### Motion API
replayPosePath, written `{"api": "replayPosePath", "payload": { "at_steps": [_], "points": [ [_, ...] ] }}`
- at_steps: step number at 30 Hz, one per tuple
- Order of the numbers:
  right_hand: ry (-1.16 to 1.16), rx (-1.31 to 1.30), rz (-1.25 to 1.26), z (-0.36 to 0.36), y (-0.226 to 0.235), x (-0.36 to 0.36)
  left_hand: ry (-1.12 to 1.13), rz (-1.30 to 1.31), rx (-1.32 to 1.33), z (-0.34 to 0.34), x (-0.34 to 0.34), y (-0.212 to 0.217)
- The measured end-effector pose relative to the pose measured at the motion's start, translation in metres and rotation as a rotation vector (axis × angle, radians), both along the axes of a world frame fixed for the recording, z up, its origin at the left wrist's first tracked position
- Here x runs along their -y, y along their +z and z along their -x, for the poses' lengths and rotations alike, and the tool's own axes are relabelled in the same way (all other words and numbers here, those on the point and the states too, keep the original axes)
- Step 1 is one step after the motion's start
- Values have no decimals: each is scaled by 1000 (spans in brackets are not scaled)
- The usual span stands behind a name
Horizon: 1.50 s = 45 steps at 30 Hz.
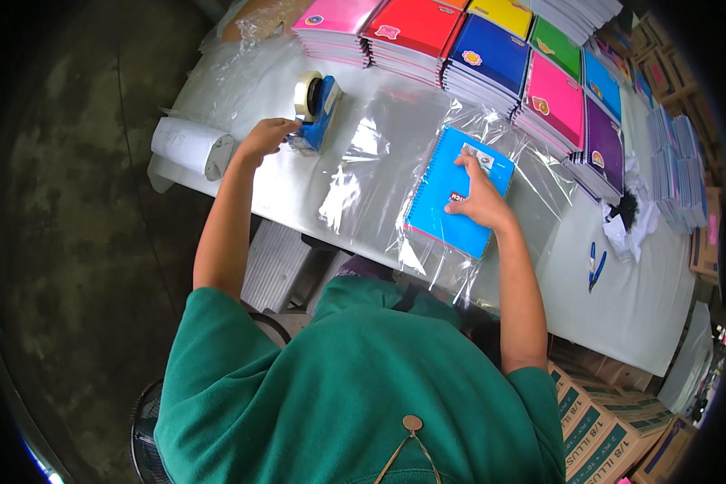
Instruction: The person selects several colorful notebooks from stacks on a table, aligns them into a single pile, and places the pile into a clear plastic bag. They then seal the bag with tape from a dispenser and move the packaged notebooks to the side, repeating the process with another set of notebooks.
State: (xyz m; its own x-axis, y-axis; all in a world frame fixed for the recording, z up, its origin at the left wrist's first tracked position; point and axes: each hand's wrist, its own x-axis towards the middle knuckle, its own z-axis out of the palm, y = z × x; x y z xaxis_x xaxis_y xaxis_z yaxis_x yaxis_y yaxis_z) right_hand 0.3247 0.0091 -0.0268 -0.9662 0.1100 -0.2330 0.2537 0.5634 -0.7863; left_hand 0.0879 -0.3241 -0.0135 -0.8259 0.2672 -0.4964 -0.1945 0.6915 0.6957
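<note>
R grip [484, 200] wide on your blue spiral notebook [445, 182]: press flat on clear film [379, 165]. L grip [264, 139] at tape dispenser [327, 111], can't tell if pinching; pull slow.

Tape dispenser [327, 106] left of notebook [441, 181]

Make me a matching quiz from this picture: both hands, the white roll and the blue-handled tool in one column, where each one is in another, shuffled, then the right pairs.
Things
1. Left hand
2. Right hand
3. White roll
4. Blue-handled tool

Places
A. Lying near the left edge of the table
B. On the cover of the light-blue spiral notebook
C. Lying on the right part of the table
D. At the near end of the blue tape dispenser

Pairs: 1-D, 2-B, 3-A, 4-C
</note>
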Motion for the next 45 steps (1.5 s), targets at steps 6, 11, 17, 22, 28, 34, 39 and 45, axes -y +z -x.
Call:
{"api": "replayPosePath", "payload": {
  "at_steps": [6, 11, 17, 22, 28, 34, 39, 45],
  "points": [
    [-8, 9, 12, -2, 1, -2, 54, -216, 60, 5, -8, 29],
    [-6, 5, 11, -1, 0, -2, 146, -206, 54, -30, -2, 35],
    [-7, 15, 20, 0, -3, -1, 372, -345, 239, -50, 18, -7],
    [13, 14, -7, -1, -6, -2, 658, -953, 272, -67, -6, -29],
    [13, 53, 8, 1, 2, -2, 736, -1581, 384, -9, -32, -48],
    [11, 11, -36, -1, -1, -3, 538, -1197, 330, -13, -4, -58],
    [-1, -21, -57, -1, -3, -6, 373, -69, -494, 30, 38, -83],
    [30, -29, -293, -2, 5, -9, -309, -817, -248, -29, -104, 5]
  ]
}}
